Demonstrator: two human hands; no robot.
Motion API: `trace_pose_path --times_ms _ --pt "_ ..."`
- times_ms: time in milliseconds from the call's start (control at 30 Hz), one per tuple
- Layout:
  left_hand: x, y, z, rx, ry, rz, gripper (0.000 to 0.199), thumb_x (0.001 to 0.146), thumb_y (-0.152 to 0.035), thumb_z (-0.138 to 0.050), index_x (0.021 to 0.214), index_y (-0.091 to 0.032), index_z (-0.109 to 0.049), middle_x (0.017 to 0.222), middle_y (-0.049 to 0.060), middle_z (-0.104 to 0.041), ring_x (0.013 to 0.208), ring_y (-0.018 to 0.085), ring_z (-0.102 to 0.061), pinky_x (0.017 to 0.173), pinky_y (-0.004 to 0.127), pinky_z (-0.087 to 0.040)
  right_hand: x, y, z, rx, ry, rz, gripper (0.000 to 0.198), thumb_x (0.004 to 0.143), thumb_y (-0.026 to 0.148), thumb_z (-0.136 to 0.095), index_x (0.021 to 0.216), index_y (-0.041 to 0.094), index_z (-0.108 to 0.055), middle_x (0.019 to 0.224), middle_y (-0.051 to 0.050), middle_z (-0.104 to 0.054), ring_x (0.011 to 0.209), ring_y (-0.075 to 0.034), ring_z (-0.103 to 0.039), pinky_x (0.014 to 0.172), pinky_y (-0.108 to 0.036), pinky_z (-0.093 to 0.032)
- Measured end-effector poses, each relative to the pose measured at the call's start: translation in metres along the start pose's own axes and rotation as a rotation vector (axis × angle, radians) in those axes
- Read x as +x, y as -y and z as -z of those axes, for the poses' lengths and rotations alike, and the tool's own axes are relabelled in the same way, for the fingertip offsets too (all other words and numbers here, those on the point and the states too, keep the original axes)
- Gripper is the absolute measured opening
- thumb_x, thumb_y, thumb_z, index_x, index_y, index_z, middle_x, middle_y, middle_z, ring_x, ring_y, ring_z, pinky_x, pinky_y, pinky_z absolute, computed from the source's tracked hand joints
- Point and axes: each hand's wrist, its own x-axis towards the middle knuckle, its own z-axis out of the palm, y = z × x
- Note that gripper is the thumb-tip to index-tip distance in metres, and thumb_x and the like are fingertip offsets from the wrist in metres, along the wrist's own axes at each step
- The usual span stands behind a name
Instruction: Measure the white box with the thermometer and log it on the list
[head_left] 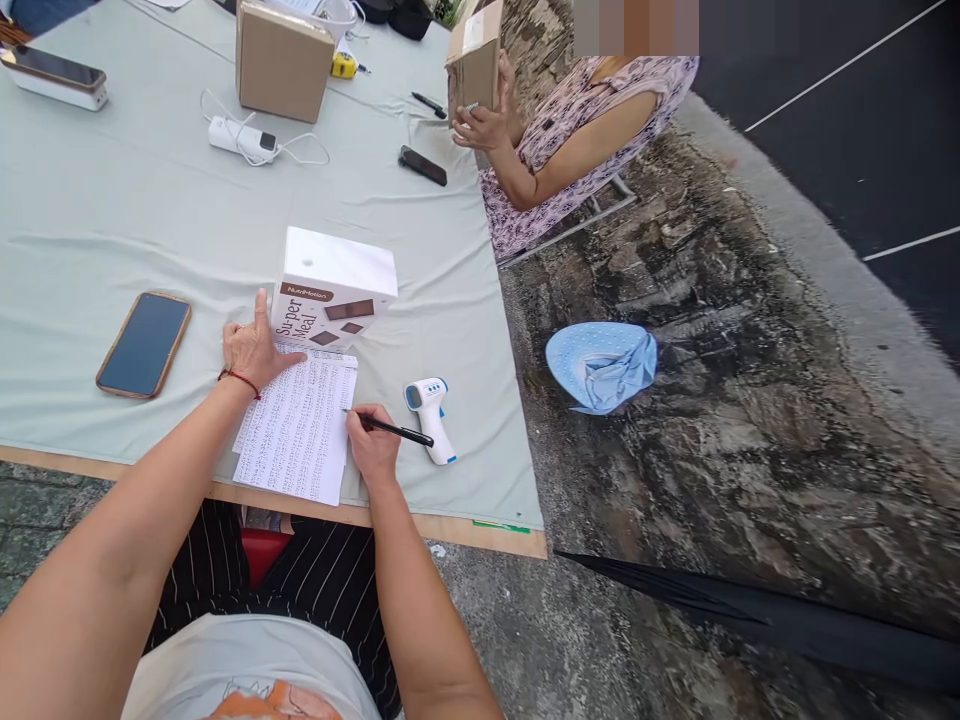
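My right hand [373, 447] pinches a black pen [411, 434], its tip at the right edge of the printed sheets [296, 440]. The sheets are covered in small rows of characters and overlap at the table's near edge. My left hand [255, 350] is spread open, thumb lying across the top of the sheets and a finger stretched up beside a white "Super Meal" box [337, 255]. Whether that finger touches the box I cannot tell. The box stands just beyond the sheets. To the right of my right hand lies a white and blue infrared thermometer [430, 415].
A phone [144, 345] lies at left. Farther back are a cardboard box [281, 65], a white device with a cable [241, 140], another phone [56, 75] and a dark case [422, 166]. At the far right corner a person holds a carton [474, 75]. A blue hat [602, 365] lies on the ground.
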Motion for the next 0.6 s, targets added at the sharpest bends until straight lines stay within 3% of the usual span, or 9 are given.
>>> trace_pose_path --times_ms 600 --pt "0.0008 0.0017 -0.002 0.006 0.007 0.003 0.129 0.064 -0.06 -0.077 0.156 -0.011 0.0 0.095 0.011 -0.074 0.098 0.034 -0.067 0.101 0.047 -0.028 -0.0007 0.0038 0.0009 -0.011 -0.017 -0.002 0.016 0.069 0.037 -0.057 0.067 0.021 -0.058 0.061 0.003 -0.057 0.06 -0.015 -0.049 0.061 -0.03 -0.043"
